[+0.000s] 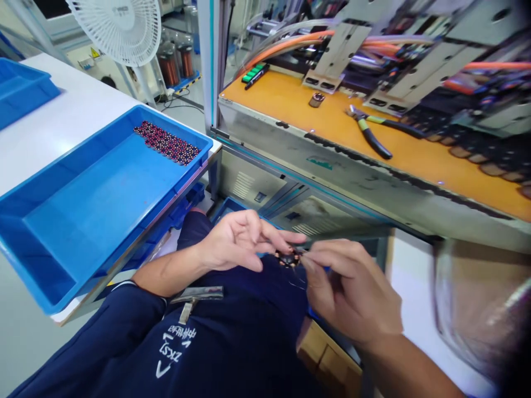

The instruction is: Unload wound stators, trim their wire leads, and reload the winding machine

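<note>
Between my two hands, above my lap, is a small round part (287, 258) with copper windings and thin wires hanging from it. My right hand (352, 287) pinches its right side between thumb and fingertips. My left hand (244, 240) has its fingers spread and thumb apart, with the fingertips at the part's upper left edge; it does not close on it. Blur hides the finest details at the fingertips.
At left, a blue tray (95, 193) holds many small wound parts (166, 143) in its far corner. An orange machine ledge (282, 102) carries pliers (369, 132), a single wound part (316, 99) and a marker (256, 76). A white fan (120, 27) stands behind.
</note>
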### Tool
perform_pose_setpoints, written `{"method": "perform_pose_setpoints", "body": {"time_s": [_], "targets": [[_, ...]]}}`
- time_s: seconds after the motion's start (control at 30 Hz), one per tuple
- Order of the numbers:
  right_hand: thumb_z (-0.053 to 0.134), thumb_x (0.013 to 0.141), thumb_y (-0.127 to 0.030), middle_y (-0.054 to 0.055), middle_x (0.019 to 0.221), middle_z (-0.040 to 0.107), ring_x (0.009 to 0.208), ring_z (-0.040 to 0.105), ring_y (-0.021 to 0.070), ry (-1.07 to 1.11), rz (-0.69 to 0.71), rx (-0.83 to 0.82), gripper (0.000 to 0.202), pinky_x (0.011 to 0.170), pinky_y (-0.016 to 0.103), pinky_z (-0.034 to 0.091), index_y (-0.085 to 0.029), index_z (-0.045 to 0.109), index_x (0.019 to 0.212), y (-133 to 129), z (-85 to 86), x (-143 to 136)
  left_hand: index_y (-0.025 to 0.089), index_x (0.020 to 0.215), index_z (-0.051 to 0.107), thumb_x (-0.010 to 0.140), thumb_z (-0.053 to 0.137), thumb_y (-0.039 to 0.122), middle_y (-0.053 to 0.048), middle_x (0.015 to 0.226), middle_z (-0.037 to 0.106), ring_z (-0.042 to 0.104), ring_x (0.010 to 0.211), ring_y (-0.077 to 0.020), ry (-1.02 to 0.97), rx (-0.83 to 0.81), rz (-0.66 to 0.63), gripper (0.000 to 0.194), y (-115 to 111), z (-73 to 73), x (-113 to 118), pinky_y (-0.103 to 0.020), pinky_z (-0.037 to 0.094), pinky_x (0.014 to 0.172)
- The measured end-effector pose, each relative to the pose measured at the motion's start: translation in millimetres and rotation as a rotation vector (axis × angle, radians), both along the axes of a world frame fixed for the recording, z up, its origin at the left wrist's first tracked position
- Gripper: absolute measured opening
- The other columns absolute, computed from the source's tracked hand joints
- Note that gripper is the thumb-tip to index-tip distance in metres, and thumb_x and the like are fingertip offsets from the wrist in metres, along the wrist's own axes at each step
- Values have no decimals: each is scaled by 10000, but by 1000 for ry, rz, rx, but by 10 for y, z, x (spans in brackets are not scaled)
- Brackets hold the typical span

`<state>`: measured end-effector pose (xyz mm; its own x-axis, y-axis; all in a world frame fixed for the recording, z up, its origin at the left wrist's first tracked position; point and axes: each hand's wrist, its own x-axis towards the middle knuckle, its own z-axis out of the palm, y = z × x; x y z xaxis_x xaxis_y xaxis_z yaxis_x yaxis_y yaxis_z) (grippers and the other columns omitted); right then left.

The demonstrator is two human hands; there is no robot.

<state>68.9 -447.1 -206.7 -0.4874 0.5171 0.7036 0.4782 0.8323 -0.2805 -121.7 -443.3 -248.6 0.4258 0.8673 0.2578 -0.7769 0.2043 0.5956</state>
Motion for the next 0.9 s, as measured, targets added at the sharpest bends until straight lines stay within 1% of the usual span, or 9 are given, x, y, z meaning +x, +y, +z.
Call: {"method": "perform_pose_setpoints", "body": {"time_s": [0.07,0.17,0.27,0.43,0.53,0.67,0.73,0.8,0.9], "targets": [[562,919,-94,37,779,610,681,612,124,-5,105,32,69,634,248,538,-161,558,934,23,61,4,189,888,638,664,861,353,-65,1012,745,646,1168,-255,42,-57,-30,357,15,19,14,-388,499,981],[562,922,-91,50,751,619,655,617,136,-3,188,65,62,601,267,546,-149,560,945,35,131,30,122,943,658,761,729,547,-96,842,736,716,791,-174,227,-44,-259,468,26,41,35,-262,530,729],[587,910,-90,58,729,627,635,613,139,-23,168,100,70,575,265,541,-140,572,956,20,168,66,119,918,624,832,684,486,-38,660,685,660,572,-121,324,15,-326,382,0,58,45,-212,475,578],[598,895,-86,64,759,655,663,626,139,-16,-16,78,80,580,248,536,-154,592,938,-54,187,64,183,1071,571,823,734,233,-37,854,723,737,724,-150,254,39,-107,301,-64,64,57,-217,549,631],[601,886,-83,44,759,657,675,624,133,28,-93,-17,94,607,249,534,-174,592,906,-79,191,31,205,944,601,734,800,156,-35,1090,697,745,897,-172,184,48,26,294,-75,81,68,-264,593,769],[605,885,-91,36,763,652,685,617,123,93,12,-84,87,628,245,526,-174,586,901,-50,202,34,224,879,590,726,820,243,0,1037,713,681,1125,-228,78,-8,89,277,-49,120,95,-355,565,938],[604,884,-87,32,767,652,701,623,124,99,99,-103,99,634,243,527,-178,582,915,-27,211,57,214,961,613,760,788,382,-31,1023,723,696,1078,-209,109,-58,-10,316,-30,129,118,-320,563,911],[608,880,-80,24,755,646,699,621,121,113,140,-122,114,626,238,523,-184,582,919,-13,218,82,156,974,632,802,701,522,-71,936,733,731,887,-172,185,-69,-195,410,-21,125,140,-260,571,783],[637,865,-81,18,755,645,683,614,117,123,139,-130,123,607,232,513,-185,595,915,-17,215,110,130,937,610,876,612,516,-48,739,714,711,656,-139,247,-26,-326,391,-29,104,156,-222,539,610]]}}
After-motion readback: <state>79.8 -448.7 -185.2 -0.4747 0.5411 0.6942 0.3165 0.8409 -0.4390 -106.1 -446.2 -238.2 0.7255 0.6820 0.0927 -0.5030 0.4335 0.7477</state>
